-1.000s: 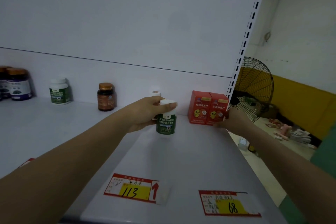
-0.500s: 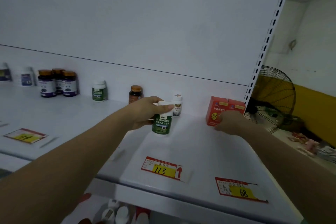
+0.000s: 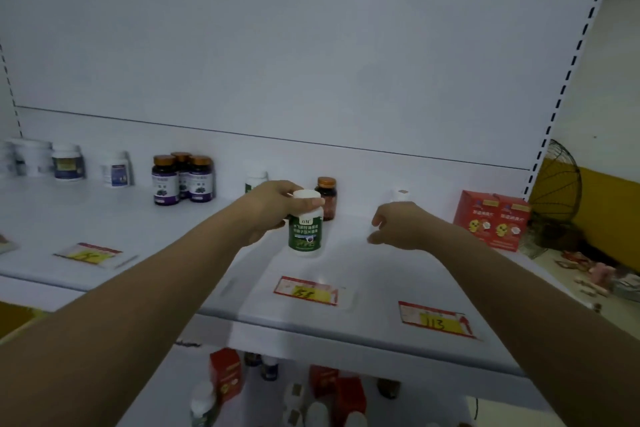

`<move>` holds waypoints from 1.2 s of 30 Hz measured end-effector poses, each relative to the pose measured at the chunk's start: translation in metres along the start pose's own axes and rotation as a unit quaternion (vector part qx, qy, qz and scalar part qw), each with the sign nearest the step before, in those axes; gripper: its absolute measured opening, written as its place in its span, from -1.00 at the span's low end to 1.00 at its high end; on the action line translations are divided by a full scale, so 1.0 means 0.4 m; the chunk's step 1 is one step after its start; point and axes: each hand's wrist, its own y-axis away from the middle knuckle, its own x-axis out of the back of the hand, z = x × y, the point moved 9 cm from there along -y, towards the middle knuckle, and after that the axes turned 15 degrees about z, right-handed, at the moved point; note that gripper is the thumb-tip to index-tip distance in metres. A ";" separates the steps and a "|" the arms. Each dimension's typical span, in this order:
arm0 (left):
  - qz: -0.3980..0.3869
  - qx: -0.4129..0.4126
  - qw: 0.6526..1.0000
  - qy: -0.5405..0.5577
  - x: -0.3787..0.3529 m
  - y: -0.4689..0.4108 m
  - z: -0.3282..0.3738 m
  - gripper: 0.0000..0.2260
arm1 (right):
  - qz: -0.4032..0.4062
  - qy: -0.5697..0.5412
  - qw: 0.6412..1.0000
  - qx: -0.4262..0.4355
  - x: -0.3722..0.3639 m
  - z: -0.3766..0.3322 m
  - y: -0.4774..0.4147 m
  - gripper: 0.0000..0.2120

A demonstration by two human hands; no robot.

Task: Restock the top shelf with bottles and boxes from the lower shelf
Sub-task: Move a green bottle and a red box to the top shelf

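Bottle (image 3: 305, 234) in left hand (image 3: 273, 208), mid shelf (image 3: 346, 267)

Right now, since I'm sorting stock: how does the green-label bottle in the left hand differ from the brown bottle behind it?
The green-label bottle is white with a white cap; the brown bottle is dark with a gold cap. The left hand grips the green-label bottle's top; the brown bottle stands untouched behind. Both are upright.
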 end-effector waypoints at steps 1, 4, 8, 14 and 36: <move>-0.003 -0.010 1.000 -0.012 0.028 -0.005 -0.003 -0.62 | 0.002 -0.004 1.000 -0.007 -0.001 -0.032 -0.004 -0.57; -0.018 -0.028 0.999 -0.026 0.106 -0.034 -0.014 -0.63 | 0.010 -0.019 0.999 -0.025 -0.009 -0.126 -0.023 -0.58; -0.030 -0.029 0.998 -0.052 0.174 -0.086 -0.042 -0.64 | -0.002 -0.038 0.999 -0.039 -0.052 -0.230 -0.054 -0.60; -0.027 -0.056 0.992 -0.107 0.189 -0.193 -0.068 -0.69 | -0.033 -0.042 0.997 -0.051 -0.125 -0.290 -0.118 -0.60; 0.088 -0.240 0.932 -0.256 0.098 -0.448 -0.012 -0.68 | -0.042 -0.060 0.995 -0.073 -0.203 -0.283 -0.312 -0.66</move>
